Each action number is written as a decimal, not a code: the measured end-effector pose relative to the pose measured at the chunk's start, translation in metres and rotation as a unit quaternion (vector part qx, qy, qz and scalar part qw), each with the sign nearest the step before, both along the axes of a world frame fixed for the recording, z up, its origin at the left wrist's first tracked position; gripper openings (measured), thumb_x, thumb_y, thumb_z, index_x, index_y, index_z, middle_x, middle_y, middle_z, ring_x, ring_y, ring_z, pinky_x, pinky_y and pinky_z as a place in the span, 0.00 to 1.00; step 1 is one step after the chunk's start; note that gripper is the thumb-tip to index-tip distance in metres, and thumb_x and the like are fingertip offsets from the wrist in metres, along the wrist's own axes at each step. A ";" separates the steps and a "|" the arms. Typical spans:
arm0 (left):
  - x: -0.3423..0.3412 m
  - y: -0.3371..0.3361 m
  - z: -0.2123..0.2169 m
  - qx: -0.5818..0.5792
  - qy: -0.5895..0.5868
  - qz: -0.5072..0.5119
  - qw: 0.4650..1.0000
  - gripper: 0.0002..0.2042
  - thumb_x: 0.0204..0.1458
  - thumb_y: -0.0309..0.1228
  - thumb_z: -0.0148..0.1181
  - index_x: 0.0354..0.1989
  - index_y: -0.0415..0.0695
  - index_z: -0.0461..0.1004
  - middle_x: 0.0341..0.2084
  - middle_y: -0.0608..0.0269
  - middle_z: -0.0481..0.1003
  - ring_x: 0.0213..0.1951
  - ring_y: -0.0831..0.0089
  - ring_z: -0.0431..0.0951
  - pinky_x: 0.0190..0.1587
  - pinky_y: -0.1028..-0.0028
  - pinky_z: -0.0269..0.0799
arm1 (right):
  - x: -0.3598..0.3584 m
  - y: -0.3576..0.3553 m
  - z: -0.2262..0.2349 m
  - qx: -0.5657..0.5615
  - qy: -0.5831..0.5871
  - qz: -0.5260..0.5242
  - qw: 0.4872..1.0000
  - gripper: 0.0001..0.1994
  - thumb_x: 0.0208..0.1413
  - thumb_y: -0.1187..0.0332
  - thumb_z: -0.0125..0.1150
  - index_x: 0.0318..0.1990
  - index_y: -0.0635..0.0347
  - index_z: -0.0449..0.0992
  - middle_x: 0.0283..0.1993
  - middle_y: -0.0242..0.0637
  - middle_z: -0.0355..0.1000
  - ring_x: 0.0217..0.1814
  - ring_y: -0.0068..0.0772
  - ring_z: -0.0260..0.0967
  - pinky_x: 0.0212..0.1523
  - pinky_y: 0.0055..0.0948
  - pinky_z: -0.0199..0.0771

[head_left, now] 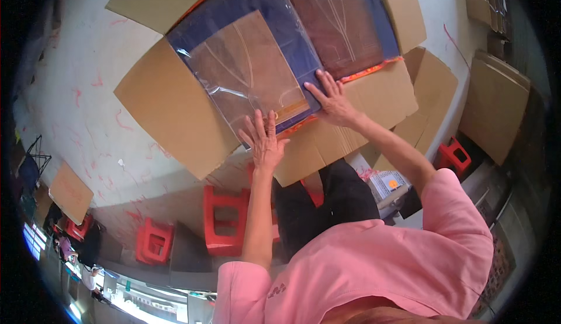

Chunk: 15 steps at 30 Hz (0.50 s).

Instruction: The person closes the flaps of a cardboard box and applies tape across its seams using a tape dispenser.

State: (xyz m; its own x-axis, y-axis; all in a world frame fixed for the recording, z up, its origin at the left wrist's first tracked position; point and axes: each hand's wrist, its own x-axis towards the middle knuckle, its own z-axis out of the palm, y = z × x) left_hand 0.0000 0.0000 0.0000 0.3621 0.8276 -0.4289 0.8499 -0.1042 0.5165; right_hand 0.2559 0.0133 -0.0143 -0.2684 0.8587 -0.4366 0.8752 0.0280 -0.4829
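The left of two clear-wrapped packets (234, 61), brown and dark blue, is pressed near its near edge by the left hand (269, 147) and at its near right corner by the right hand (339, 107); the fingers of both are spread, laid flat, with nothing gripped. Just beyond the right fingers, to the right, the second packet (339, 23) is left untouched. Both packets are framed by an open cardboard box (175, 104), its flaps spread around; the near flap (318, 145), just below the fingers, is crossed by the right forearm. To the left of the fingers, a pale surface (87, 102) is marked with red strokes. Well below them, red stools (219, 245) are seen; far to the right, cardboard sheets (494, 102) are stood.
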 end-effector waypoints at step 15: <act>-0.015 0.040 -0.076 0.013 0.134 -0.019 0.991 0.46 0.40 0.40 0.65 0.66 0.55 0.39 0.65 0.54 0.34 0.65 0.43 0.33 0.59 0.37 0.32 | -0.012 0.064 -0.024 -0.022 -0.015 0.010 1.000 0.30 0.40 0.74 0.61 0.55 0.45 0.62 0.57 0.45 0.54 0.62 0.50 0.48 0.54 0.47 0.52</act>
